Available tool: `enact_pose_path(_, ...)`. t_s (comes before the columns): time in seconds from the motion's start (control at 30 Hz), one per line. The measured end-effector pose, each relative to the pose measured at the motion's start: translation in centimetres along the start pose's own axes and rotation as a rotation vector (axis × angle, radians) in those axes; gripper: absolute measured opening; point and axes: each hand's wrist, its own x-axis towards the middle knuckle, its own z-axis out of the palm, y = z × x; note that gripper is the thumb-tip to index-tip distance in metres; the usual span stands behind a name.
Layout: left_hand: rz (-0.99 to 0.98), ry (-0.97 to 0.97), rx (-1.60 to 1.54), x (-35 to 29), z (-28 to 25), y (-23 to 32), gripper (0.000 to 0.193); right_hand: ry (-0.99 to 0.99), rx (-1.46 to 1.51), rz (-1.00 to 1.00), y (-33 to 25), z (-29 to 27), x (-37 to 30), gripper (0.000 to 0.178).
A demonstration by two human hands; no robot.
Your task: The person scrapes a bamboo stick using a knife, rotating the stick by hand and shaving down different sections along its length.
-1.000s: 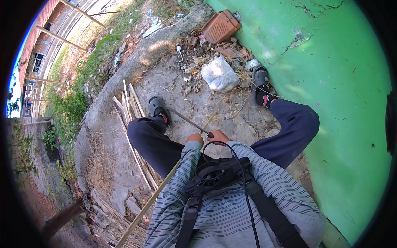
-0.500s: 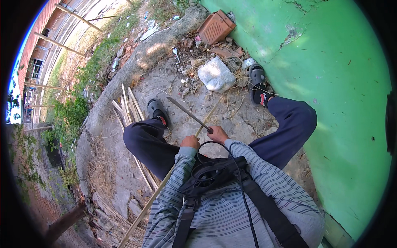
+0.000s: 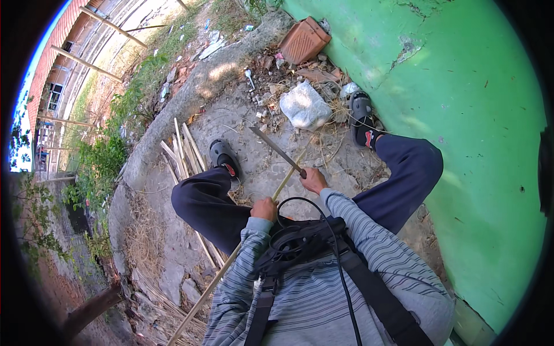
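My left hand (image 3: 264, 209) is closed round a long, thin bamboo strip (image 3: 284, 183). The strip runs from between my feet back under my left forearm to the lower edge. My right hand (image 3: 314, 180) grips the dark handle of a long-bladed knife (image 3: 278, 152), whose blade points forward and to the left. Near its handle the blade crosses the strip; whether it touches or cuts into the wood I cannot tell. Several split bamboo strips (image 3: 186, 148) lie in a bundle on the ground beside my left foot, and more run under my left leg.
A green wall (image 3: 461, 144) rises close on the right. Ahead lie a white plastic bag (image 3: 304, 105), rubble and an orange-brown roof tile (image 3: 304, 40). A low, curved concrete edge (image 3: 156, 132) borders the ground on the left, with plants (image 3: 101, 158) beyond. A black cable (image 3: 340, 271) hangs over my chest.
My right hand has moved forward and slightly right along the strip, with the knife still in it. My left hand has shifted slightly nearer my body, still holding the bamboo.
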Motion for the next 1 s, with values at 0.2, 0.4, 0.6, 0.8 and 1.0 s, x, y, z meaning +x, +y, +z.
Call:
enact_pose_path(0.2, 0.000, 0.048, -0.057, 1.6, 0.6, -0.5, 0.039, -0.024, 0.030, -0.138, -3.5, 1.9, -1.4, 0.021)
enact_pose_path(0.4, -0.015, 0.106, -0.076, -3.7, -4.1, -0.4, 0.035, 0.098, 0.026, 0.073, 0.1, -1.6, 1.0, 0.024)
enact_pose_path(0.6, 0.068, 0.131, -0.088, -1.2, -1.8, -0.8, 0.036, 0.104, 0.109, 0.003, -1.2, -0.5, 0.7, 0.024)
enact_pose_path(0.8, 0.062, 0.224, -0.172, 2.1, -0.3, -0.5, 0.040, -0.020, 0.104, -0.231, -5.8, -0.9, -1.0, 0.019)
enact_pose_path(1.0, 0.093, 0.167, -0.168, -1.7, -1.7, -1.0, 0.034, 0.022, -0.022, -0.044, -4.6, -2.3, 0.6, 0.023)
